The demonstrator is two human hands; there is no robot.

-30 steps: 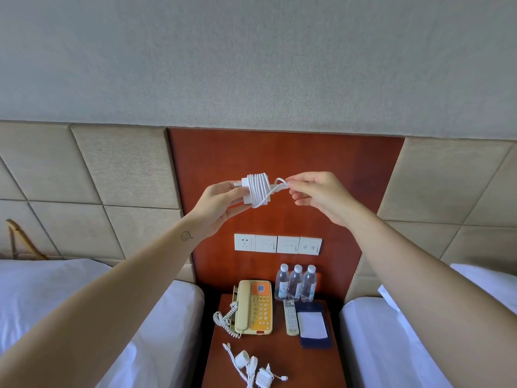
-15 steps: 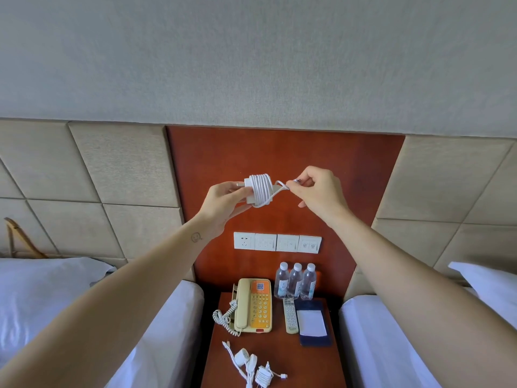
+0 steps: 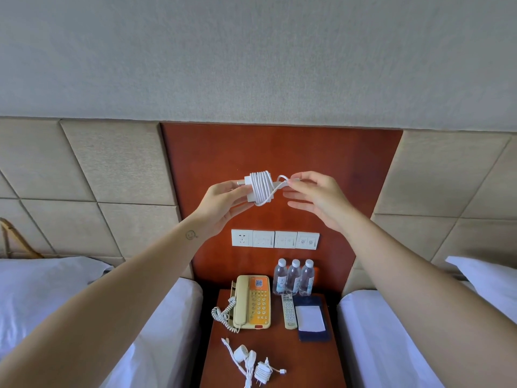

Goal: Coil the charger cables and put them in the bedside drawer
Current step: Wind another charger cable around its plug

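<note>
Head view, only one. Landmark: phone (image 3: 253, 302) on the nightstand (image 3: 330, 359).

Left hand (image 3: 223, 203) is holding the charger (image 3: 258, 187) up high above the phone, in front of the red panel (image 3: 279, 152). Fingers are closing around the plug end; the cable is sitting wound in tight turns around the brick body. Right hand (image 3: 316, 197) is pinching the cable's free end (image 3: 284, 182) between thumb and forefinger, just right of the brick; the other fingers are spreading loose. A short loop is running from the pinch back under the coil.

Step in hand, as a guess: tucking or locking the tail so the wrap is not springing open.

Handling: light, rigid brick, good hold on its flat sides or plug end. Cable is thin, smooth, springy; turns are likely to slide off if the tail is let go. Connector tip is the fragile bit, so pinching behind it is safer.

Below the phone, near the front edge: two more chargers (image 3: 251, 365), one wound, one lying loose with its cable trailing. Right of the phone: remote (image 3: 289, 312), notepad (image 3: 310, 317). Behind them: three bottles (image 3: 293, 278). Above the bottles: switch plates (image 3: 275, 239). Beds (image 3: 391, 345) on both sides.

Drawer is not showing in frame; nothing stowed yet by the look of it.
</note>
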